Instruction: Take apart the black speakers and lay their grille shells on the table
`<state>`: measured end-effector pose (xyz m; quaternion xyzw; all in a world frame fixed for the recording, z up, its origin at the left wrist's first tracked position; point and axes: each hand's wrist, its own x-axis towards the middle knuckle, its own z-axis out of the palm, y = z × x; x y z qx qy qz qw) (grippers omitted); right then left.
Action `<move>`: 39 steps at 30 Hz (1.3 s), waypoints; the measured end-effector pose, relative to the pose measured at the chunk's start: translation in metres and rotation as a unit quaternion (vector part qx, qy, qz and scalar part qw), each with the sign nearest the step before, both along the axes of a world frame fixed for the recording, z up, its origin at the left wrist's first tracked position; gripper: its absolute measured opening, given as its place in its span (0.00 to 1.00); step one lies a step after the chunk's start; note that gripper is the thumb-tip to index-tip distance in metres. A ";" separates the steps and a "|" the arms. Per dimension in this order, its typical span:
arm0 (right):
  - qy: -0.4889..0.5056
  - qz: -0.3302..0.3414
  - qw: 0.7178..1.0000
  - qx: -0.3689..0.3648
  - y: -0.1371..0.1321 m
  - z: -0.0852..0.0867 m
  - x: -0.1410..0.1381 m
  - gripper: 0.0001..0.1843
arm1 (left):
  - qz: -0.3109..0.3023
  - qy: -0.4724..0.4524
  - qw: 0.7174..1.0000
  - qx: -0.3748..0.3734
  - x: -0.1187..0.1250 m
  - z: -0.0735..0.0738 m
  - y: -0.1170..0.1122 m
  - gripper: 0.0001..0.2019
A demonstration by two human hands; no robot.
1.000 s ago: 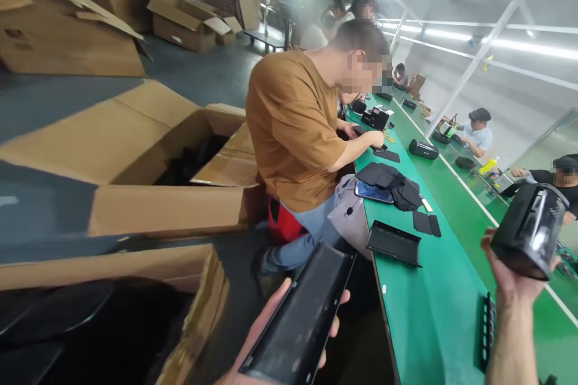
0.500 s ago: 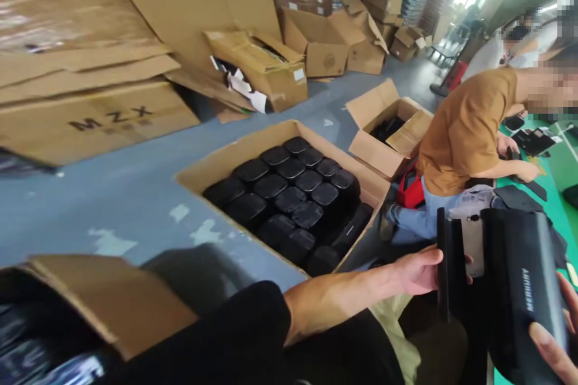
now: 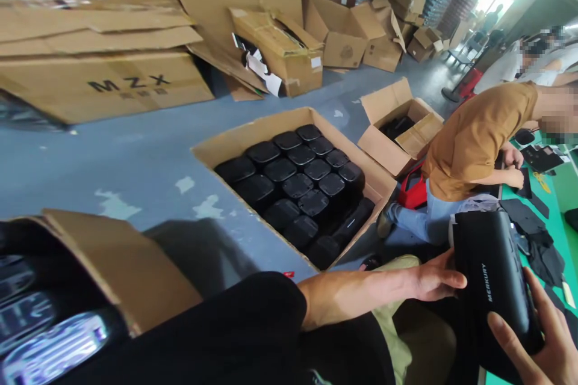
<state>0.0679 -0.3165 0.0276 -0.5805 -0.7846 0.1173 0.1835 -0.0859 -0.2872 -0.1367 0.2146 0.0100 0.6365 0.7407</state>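
A black rounded casing with "MERKURY" lettered on its side (image 3: pixel 494 264) is held at the lower right between both hands. My left hand (image 3: pixel 438 280) grips its left edge, thumb on the lettered face and fingers hidden behind. My right hand (image 3: pixel 539 325) wraps round its right side, with the thumb on the front near the lettering. The flat black panel seen earlier in the left hand cannot be told apart from the casing now. Beneath the hands the trousered leg (image 3: pixel 397 325) shows.
A carton (image 3: pixel 289 264) packed with several similar black casings (image 3: pixel 298 186) stands on the floor in front. Another open carton (image 3: pixel 121 264) lies lower left. A co-worker in a brown shirt (image 3: pixel 483 138) works at the green table (image 3: pixel 557 216), where dark cloths (image 3: pixel 535 240) lie.
The flat panel in my left hand has come against the casing, closing the gap between them. Both hands have moved closer together. The camera view has shifted slightly.
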 end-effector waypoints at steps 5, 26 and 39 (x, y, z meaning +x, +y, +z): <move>-0.004 0.016 1.000 0.004 0.001 -0.007 0.005 0.57 | -0.035 -0.024 0.999 -0.026 0.004 -0.001 0.001 0.45; 0.278 -0.076 0.944 0.161 -0.015 -0.067 0.022 0.58 | 0.060 0.153 0.986 0.034 -0.033 0.050 0.030 0.47; 0.277 -0.072 0.958 0.032 -0.042 -0.038 0.047 0.53 | 0.104 0.463 0.825 0.306 -0.112 0.093 0.062 0.55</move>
